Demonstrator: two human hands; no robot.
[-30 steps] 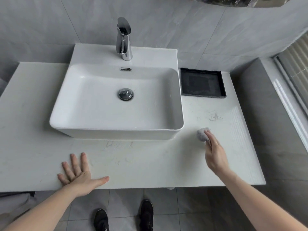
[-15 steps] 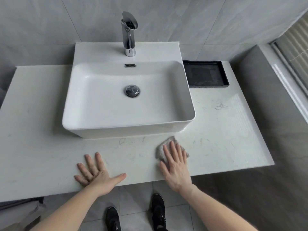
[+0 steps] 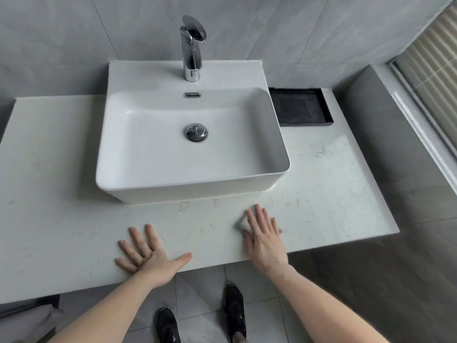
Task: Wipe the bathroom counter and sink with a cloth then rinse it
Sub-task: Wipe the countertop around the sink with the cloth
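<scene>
A white rectangular sink (image 3: pixel 274 186) stands on a pale marble counter (image 3: pixel 333 194), with a chrome tap (image 3: pixel 191 48) at its back and a chrome drain plug (image 3: pixel 196 131) in the basin. My right hand (image 3: pixel 264 237) lies flat with straight fingers on a small grey cloth (image 3: pixel 242 222), pressing it onto the counter in front of the sink's right corner. Most of the cloth is hidden under the palm. My left hand (image 3: pixel 148 258) rests flat on the counter near the front edge, fingers spread, holding nothing.
A black tray (image 3: pixel 300 107) sits on the counter right of the sink, against the grey tiled wall. A grey ledge and window blind are at the right. My two black shoes (image 3: pixel 235 310) stand on the tiled floor below the counter's front edge.
My right hand has swept the cloth leftwards along the counter from the right side to the front of the sink and flattened onto it. My left hand has stayed planted.
</scene>
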